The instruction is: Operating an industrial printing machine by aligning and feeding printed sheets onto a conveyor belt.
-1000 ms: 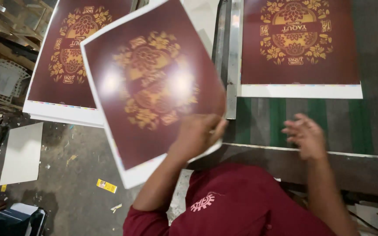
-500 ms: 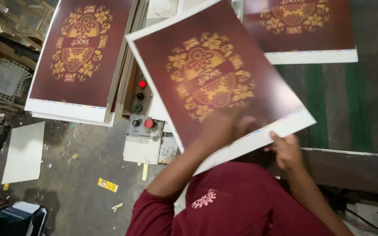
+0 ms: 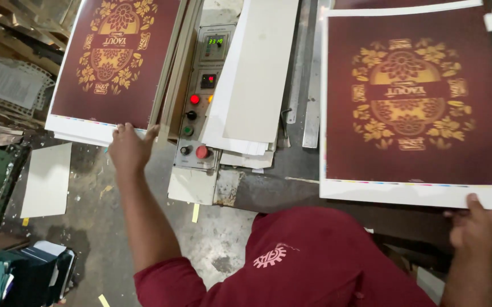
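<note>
Maroon printed sheet (image 3: 416, 102) lies flat on the machine bed, its white lower edge pinched by the right hand (image 3: 476, 227). Left hand (image 3: 129, 149) rests open-fingered on the sheet stack (image 3: 106, 62). Pulling one-handed could likely skew or crease the sheet.

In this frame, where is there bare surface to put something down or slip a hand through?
Free: the grey strip between the control panel and the right printed sheet, below the white card stack. Crowded: left hand on the left sheet pile; right hand holds the right sheet's edge.
</note>
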